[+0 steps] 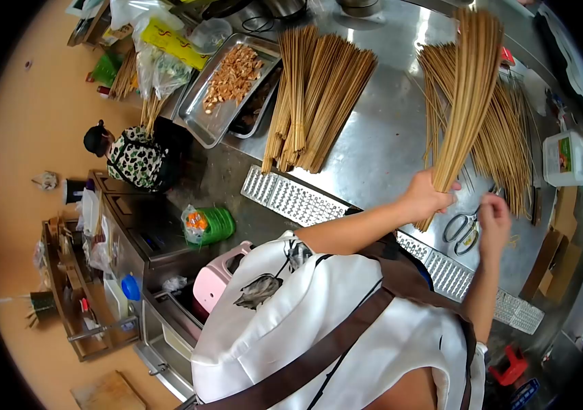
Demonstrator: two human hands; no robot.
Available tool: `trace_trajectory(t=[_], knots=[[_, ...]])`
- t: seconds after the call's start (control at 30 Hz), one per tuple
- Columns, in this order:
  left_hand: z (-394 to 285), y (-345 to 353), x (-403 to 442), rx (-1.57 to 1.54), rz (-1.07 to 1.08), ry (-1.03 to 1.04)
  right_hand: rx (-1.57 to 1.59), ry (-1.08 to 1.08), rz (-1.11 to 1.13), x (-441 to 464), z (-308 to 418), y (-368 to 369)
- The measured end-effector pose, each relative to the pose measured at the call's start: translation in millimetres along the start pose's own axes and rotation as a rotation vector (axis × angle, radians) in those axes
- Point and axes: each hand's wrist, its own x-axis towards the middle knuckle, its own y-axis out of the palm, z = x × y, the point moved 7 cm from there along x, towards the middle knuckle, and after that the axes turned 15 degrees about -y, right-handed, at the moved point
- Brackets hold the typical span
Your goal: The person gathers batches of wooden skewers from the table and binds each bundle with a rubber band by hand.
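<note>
My left hand (433,194) is closed around the lower end of a thick bundle of bamboo skewers (472,89), held tilted above the metal table. To its right, my right hand (494,220) has its fingers curled in; whether it holds anything small I cannot make out. Scissors (469,231) with dark-and-light handles lie on the table between my hands, close to the right one. Behind the held bundle, a loose pile of skewers (510,143) is fanned out on the table. More skewer bundles (325,102) lie to the left.
A metal tray (199,126) of chopped pieces (233,75) stands at the far left of the table. Perforated metal strips (298,198) run along the near edge. A white jug (566,158) stands at right. Another person (142,158) is beyond the table's left end.
</note>
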Motion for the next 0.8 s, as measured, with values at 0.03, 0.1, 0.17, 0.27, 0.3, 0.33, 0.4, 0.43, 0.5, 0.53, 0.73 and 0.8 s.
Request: trace_trajectory(t=[0.03,0.1,0.17,0.27,0.3,0.33,0.4,0.43,0.5,0.53,0.73,0.8], knots=[[-1.8,4.5,2.5,-0.014,0.027,0.02,0.048,0.053,0.044,-3.9,17.6,34.3],[2.4,1.7,9.5,-0.01,0.018,0.032,0.065,0.047,0.069,-2.4,27.0,64.1],[-7.4,-11.6,3.5,0.102,-0.124,0.054,-0.017,0.045,0.105,0.9,34.1,70.4],[-10.5,-19.8,0.5,0.087,-0.139,0.087,-0.073,-0.023,0.172,1.6,37.1,79.5],[-13.2,-21.4,-1.6,0.06,-0.143,0.089,-0.086,-0.025,0.203,1.9,36.7,82.5],[-15.0,-24.2,-5.2,0.027,-0.143,0.088,-0.044,-0.016,0.224,2.8,33.9,85.9],[-18.3,-29.6,-13.9,-0.051,-0.101,0.122,0.004,-0.024,0.271,3.7,28.7,93.0],[-18.0,-28.0,-16.7,-0.126,-0.025,0.122,0.01,-0.058,0.272,4.6,26.6,96.2],[-18.3,-34.6,-18.0,-0.111,-0.05,0.185,0.024,-0.106,0.29,7.0,26.6,104.1],[-18.6,-38.8,-18.5,-0.092,-0.057,0.221,0.048,-0.076,0.284,5.4,25.2,108.4],[-21.0,-57.8,-22.8,-0.057,-0.039,0.195,0.115,0.055,0.324,2.2,26.6,124.4],[-21.1,-60.7,-24.2,-0.095,-0.053,0.205,0.113,-0.021,0.33,1.9,38.2,132.7]])
